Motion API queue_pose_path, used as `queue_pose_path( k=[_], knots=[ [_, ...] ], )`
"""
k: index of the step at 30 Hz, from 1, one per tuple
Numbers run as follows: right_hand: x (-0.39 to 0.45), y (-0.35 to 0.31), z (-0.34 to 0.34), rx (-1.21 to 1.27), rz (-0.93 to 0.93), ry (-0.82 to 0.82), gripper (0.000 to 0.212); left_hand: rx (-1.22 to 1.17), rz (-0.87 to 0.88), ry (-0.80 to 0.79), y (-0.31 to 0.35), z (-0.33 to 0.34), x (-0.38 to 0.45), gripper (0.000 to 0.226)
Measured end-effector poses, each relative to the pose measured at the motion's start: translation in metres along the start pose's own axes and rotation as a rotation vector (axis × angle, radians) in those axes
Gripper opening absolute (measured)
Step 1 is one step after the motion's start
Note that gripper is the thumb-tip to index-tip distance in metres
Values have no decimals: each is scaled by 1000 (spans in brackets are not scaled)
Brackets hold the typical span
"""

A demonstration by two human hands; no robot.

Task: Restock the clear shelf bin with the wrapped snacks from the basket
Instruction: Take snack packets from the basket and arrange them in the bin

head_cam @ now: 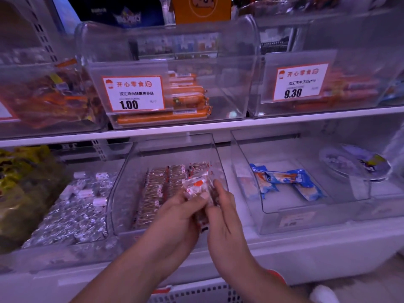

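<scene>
Here, both hands met over the front of the clear plastic shelf bin [122,184] on the lower shelf, clamped together on a small bundle of clear-wrapped snacks with red and white printing [196,189]. The left hand [179,213] gripped the bundle from the left with its fingers curled round the wrappers, and the right hand [225,206] pinched it from the right, thumb and fingers touching the same packets. Beneath and behind the bundle, rows of the same brown wrapped snacks [157,189] already lay inside the bin, filling its left and middle part. A white perforated plastic basket [196,295] showed at the bottom edge, below the forearms. Just left of the bin lay a heap of silver foil-wrapped sweets [74,213]; to the right, another clear bin held blue and white snack packets [290,182]. On the shelf above, orange sausages [188,99] lay in a clear bin behind a white and orange price tag reading 1.00 [133,94], with a second price tag reading 9.30 [300,82] further right.
</scene>
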State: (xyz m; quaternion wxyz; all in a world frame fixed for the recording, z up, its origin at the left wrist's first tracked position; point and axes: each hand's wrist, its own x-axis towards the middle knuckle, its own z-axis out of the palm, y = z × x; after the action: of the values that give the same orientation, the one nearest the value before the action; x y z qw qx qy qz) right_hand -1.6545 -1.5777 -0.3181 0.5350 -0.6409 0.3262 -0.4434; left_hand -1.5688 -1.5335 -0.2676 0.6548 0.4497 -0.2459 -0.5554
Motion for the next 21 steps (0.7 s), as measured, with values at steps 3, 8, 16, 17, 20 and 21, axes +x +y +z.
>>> queue_pose_path(
  k=[3,8,16,17,20,21],
  knots=[
    [-1,-2,2,-123,-52,-38,65,12,-96,-46,2,-5,-5,34],
    [5,-7,-4,-512,-257,-146,66,165,-19,-126,21,-25,0,34],
    [20,-12,-48,-286,-237,126,49,890,169,65,47,-57,78,56],
    [22,-10,-52,-270,-226,149,49,1079,200,12,48,-58,94,60],
    [22,0,-58,-302,-219,149,43,1513,185,-182,34,-55,140,72],
    [22,2,-58,-333,-238,144,41,1596,167,-223,27,-53,152,72]
  ],
)
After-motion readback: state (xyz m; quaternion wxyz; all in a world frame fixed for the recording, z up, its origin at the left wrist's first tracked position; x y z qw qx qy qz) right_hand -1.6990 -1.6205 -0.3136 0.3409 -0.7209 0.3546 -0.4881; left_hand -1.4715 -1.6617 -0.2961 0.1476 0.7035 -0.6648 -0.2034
